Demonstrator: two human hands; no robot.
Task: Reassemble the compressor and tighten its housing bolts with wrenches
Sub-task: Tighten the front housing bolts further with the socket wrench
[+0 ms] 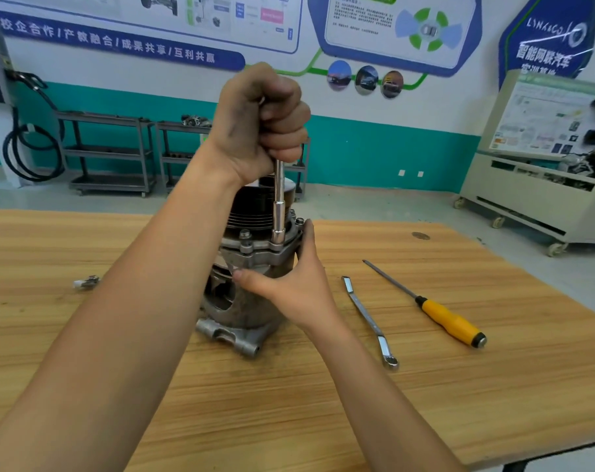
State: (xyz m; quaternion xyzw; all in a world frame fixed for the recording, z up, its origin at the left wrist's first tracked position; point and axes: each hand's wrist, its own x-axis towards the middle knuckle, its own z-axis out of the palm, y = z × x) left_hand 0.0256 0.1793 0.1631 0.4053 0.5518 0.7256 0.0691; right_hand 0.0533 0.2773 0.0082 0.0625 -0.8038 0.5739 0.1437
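Observation:
The grey metal compressor [241, 311] stands upright in the middle of the wooden table [425, 403]. A chrome socket wrench [278, 206] stands vertically, its socket seated on a bolt of the housing flange. My left hand [262, 120] grips the top of the wrench in a fist. My right hand [289, 277] holds the compressor body just below the flange, thumb in front and fingers round the right side. Another bolt head [245, 235] shows on the flange to the left of the socket.
A ring spanner [369, 321] and a yellow-handled screwdriver [449, 320] lie on the table to the right of the compressor. A small metal part [86, 282] lies at the left. Metal shelving carts [108, 151] and a cabinet on castors [534, 185] stand beyond the table.

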